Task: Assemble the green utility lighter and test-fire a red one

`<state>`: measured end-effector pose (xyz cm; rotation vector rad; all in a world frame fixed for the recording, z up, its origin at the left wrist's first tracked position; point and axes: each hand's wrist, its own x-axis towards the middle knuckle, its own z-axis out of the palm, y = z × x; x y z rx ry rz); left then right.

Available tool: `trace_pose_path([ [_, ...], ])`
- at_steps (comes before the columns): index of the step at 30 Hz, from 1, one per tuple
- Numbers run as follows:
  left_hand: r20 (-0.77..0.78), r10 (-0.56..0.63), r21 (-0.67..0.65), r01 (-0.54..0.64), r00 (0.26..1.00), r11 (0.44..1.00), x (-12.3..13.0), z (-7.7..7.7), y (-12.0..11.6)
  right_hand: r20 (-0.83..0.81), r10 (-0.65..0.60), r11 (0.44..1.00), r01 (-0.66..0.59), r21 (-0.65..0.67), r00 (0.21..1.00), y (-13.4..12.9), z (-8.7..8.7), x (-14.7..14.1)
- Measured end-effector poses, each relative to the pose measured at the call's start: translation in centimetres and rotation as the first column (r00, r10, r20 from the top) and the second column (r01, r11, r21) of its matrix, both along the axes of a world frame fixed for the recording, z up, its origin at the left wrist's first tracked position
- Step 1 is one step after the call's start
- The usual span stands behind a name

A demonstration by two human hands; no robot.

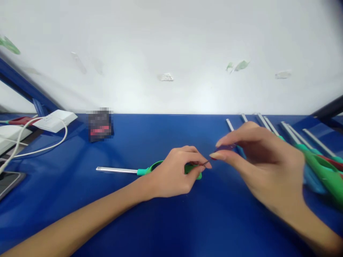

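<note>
My left hand (179, 171) is closed in a pinch on a thin dark wire (207, 162) near the middle of the blue table. Under that hand lies a green-handled lighter (142, 171) with a long metal tube pointing left; the hand hides much of its handle. Slightly higher and to the right, my right hand (264, 167) pinches a small dark purple piece (225, 149) between thumb and forefinger. The wire seems to run towards this piece, but blur hides whether they join.
Several similar lighters (318, 166) with green, blue and red handles lie at the right. A pixelated dark packet (100, 125) sits at the back left. On the left are a white box (55, 120), a white cable (65, 134) and a phone-like device (10, 184). A white wall (187, 43) stands behind.
</note>
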<state>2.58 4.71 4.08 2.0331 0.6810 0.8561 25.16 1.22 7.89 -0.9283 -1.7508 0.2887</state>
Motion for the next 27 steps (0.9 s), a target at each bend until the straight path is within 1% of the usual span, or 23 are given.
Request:
trace_pose_path([
  [2, -0.002, 0.001, -0.005, -0.001, 1.000, 1.000, 0.0, 0.0, 0.0, 0.037, 0.006, 1.000, -0.006, 0.006, 0.999, 0.0, 0.1, 0.0],
  [5, -0.008, 0.001, -0.014, -0.001, 1.000, 1.000, 0.0, 0.0, 0.0, 0.097, 0.112, 0.991, -0.103, -0.089, 0.989, -0.1, 0.5, 0.3],
  [7, -0.011, -0.003, -0.010, 0.003, 1.000, 1.000, 0.0, 0.1, 0.0, 0.065, 0.148, 0.980, -0.138, -0.140, 0.987, -0.2, 0.6, 0.4],
  [10, -0.009, -0.010, 0.009, 0.010, 1.000, 1.000, 0.0, 0.2, 0.1, -0.010, 0.063, 0.995, -0.063, -0.081, 0.998, -0.1, 0.2, 0.2],
  [14, 0.011, -0.036, 0.045, 0.035, 0.999, 0.998, -0.3, 0.2, 0.2, -0.008, -0.010, 1.000, 0.010, -0.013, 1.000, 0.1, 0.0, 0.2],
  [19, 0.050, 0.011, 0.104, -0.017, 0.999, 0.994, -0.7, -0.1, 0.0, -0.080, -0.188, 0.979, 0.193, 0.061, 0.979, 1.1, 1.1, 2.6],
  [21, 0.064, 0.017, 0.156, -0.027, 0.998, 0.987, -0.7, -0.3, -0.3, -0.059, -0.206, 0.974, 0.210, 0.080, 0.977, 1.6, 1.0, 3.6],
  [23, 0.075, -0.017, 0.241, -0.001, 0.997, 0.971, -0.7, -0.8, -0.6, 0.022, -0.186, 0.980, 0.183, 0.082, 0.982, 2.0, 0.5, 4.3],
  [25, 0.079, -0.068, 0.345, 0.037, 0.995, 0.938, -0.7, -1.4, -0.8, 0.132, -0.149, 0.988, 0.141, 0.066, 0.980, 2.2, -0.3, 4.6],
  [27, 0.073, -0.090, 0.454, 0.047, 0.993, 0.890, -0.6, -2.1, -0.8, 0.244, -0.105, 0.994, 0.102, 0.027, 0.964, 2.2, -1.1, 4.5],
])
